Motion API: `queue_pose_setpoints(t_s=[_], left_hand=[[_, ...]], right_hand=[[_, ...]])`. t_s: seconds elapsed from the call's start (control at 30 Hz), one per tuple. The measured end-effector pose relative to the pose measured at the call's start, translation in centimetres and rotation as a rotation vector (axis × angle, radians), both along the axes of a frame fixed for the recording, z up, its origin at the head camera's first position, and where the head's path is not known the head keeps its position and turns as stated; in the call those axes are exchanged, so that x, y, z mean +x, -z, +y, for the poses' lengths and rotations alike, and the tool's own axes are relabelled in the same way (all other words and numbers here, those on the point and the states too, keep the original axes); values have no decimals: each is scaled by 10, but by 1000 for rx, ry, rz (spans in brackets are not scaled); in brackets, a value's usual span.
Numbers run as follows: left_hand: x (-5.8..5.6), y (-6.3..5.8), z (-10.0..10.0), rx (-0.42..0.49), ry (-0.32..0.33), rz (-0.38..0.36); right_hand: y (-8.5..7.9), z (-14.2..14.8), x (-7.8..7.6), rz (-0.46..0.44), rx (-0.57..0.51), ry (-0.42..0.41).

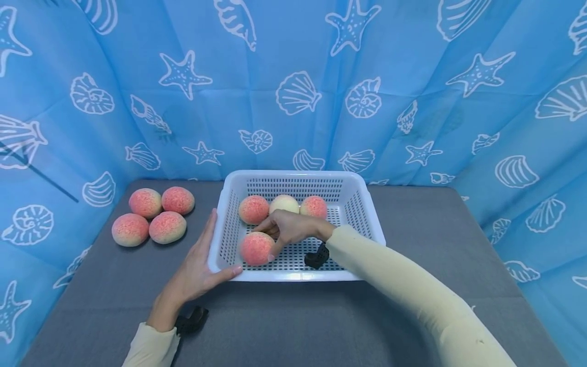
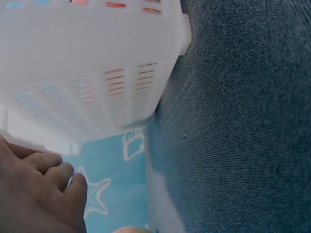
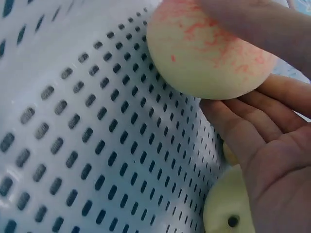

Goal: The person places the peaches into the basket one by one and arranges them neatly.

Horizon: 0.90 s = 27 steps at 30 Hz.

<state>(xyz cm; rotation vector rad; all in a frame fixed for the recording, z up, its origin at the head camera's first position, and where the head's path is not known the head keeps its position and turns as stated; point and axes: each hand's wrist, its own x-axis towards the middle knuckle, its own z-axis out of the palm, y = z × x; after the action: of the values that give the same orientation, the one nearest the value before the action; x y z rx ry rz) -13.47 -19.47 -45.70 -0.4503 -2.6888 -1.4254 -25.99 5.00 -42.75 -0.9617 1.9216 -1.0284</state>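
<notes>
White basket [image 1: 293, 175], held peach [image 1: 256, 249] in the right hand [image 1: 293, 226]

The held peach, blushed coral pink over cream, is inside the basket, towards its near left corner. The right hand grasps it: the thumb lies on one side and the fingers curl around the other, as the right wrist view shows up close. Whether the fruit touches the basket floor, I cannot tell.

The left hand [image 1: 197, 269] rests against the left end of the basket without clenching. In the head view its fingers extend along the outer side, while the thumb lies across the near left corner of the rim. The left wrist view shows fingertips close to the slotted wall.

Behind the right hand, three more fruits stand in a row in the basket: a pink peach [image 1: 254, 209] on the left, a pale fruit [image 1: 284, 203] in the middle and another pink peach [image 1: 314, 207] on the right. The right wrist view also shows a cream-coloured fruit [image 3: 228, 204] with a small dark hole, partly hidden by the palm.

To the left of the basket, well apart from it, four blushed peaches [image 1: 168, 227] sit clustered on the grey desk [image 1: 275, 326]. Cream sleeves [image 1: 399, 285] cover both arms, and a black device [image 1: 192, 320] sits at the left wrist. Behind everything hangs a blue curtain [image 1: 257, 92] printed with white shells and starfish.
</notes>
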Motion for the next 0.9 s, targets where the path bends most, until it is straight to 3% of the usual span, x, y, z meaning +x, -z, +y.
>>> queue_pose_setpoints(t_s=[0.4, 0.73, 0.9], left_hand=[[1, -2, 0, -4, -5, -6], [0, -2, 0, 14, 10, 1], [0, -1, 1, 6, 5, -5]], right_hand=[[4, -15, 2, -39, -52, -113], [0, -13, 4, -88, 1, -130], [-3, -9, 2, -67, 24, -106]])
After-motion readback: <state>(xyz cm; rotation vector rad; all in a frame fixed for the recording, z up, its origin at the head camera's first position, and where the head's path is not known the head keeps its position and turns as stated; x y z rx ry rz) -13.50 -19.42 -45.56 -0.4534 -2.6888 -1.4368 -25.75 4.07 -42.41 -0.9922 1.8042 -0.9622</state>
